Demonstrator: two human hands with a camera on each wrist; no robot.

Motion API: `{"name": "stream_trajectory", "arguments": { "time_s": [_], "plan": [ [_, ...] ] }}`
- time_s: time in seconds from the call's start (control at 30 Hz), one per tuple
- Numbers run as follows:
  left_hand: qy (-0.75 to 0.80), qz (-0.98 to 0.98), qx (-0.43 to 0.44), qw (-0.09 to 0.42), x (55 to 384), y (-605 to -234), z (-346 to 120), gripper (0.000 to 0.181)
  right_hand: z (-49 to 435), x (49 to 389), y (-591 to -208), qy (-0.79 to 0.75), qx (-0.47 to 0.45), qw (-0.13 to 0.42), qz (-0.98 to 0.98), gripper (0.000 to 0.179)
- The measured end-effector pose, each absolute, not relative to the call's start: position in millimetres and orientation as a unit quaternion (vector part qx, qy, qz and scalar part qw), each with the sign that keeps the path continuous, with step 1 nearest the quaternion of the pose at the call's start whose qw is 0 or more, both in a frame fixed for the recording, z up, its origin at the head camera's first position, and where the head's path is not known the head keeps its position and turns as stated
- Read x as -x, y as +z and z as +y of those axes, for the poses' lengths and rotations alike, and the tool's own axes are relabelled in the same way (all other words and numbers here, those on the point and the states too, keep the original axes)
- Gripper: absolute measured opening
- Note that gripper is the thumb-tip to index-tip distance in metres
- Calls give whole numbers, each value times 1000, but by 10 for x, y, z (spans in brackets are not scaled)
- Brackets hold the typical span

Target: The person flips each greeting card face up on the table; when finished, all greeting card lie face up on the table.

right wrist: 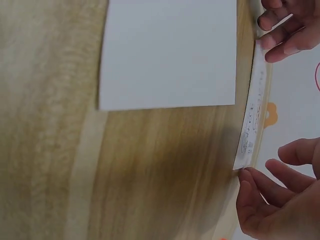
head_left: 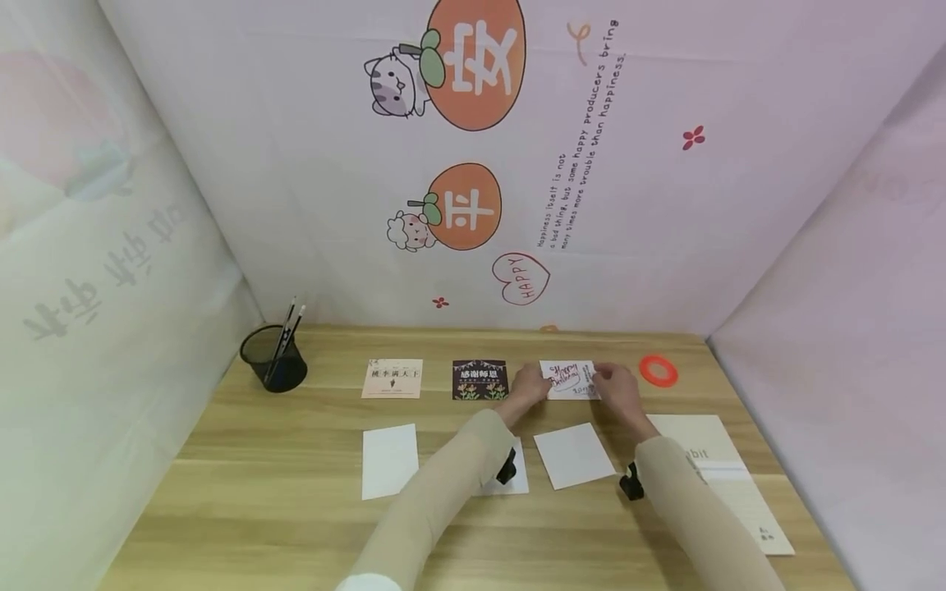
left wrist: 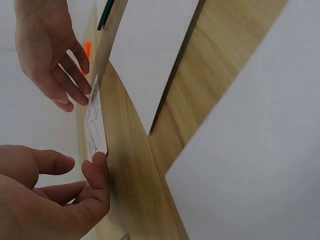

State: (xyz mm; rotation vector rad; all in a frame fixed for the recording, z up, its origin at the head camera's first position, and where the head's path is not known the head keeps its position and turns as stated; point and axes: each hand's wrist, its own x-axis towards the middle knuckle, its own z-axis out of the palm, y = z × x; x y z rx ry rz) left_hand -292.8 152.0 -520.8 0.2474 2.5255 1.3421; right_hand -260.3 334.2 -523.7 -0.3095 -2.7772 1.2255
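Note:
A white card printed with "Happy Birthday" lettering (head_left: 567, 377) lies flat near the back of the table, between both hands. My left hand (head_left: 530, 386) touches its left edge with the fingertips, the fingers bent and the thumb held apart from the card in the left wrist view. At the opposite edge, my right hand (head_left: 619, 391) has its fingertips right at the card's corner, the thumb lifted away in the right wrist view. Neither hand curls round the card. In front of it rests a blank white square sheet (head_left: 574, 455), set slightly askew.
To the left lie a dark card with flowers (head_left: 480, 379) and a cream card (head_left: 392, 379). Another blank sheet (head_left: 389, 461) sits below; a third (head_left: 521, 472) is partly under the left sleeve. A red-orange ring (head_left: 669, 379), a notebook (head_left: 727, 435) and a black mesh pencil cup (head_left: 291, 373) stand around.

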Motion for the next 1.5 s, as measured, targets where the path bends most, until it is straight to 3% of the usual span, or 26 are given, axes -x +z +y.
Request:
{"name": "stream_trajectory", "arguments": {
  "time_s": [0.1,0.23,0.63,0.97,1.1,1.3,1.5],
  "plan": [
    [440,883,-112,119,2907,-5161,1450,14,3344,2588,-5243,397,104,73,-909,36],
    [403,894,-167,100,2844,-5058,1344,29,3327,2513,-5210,390,101,108,-909,32],
    [139,937,-319,-36,2325,-5021,1153,14,3181,2098,-5206,396,96,77,-910,32],
    [35,931,-346,-109,1777,-5044,1129,23,3135,1863,-5256,340,86,63,-934,36],
    [0,932,-340,-124,1616,-5074,1202,32,3145,1809,-5278,336,79,52,-937,37],
    [-48,933,-341,-106,1461,-5209,1316,47,3124,1747,-5301,314,59,73,-945,33],
    [-53,930,-347,-108,1390,-5311,1352,45,3080,1683,-5313,288,39,97,-952,31]
  ]
}}
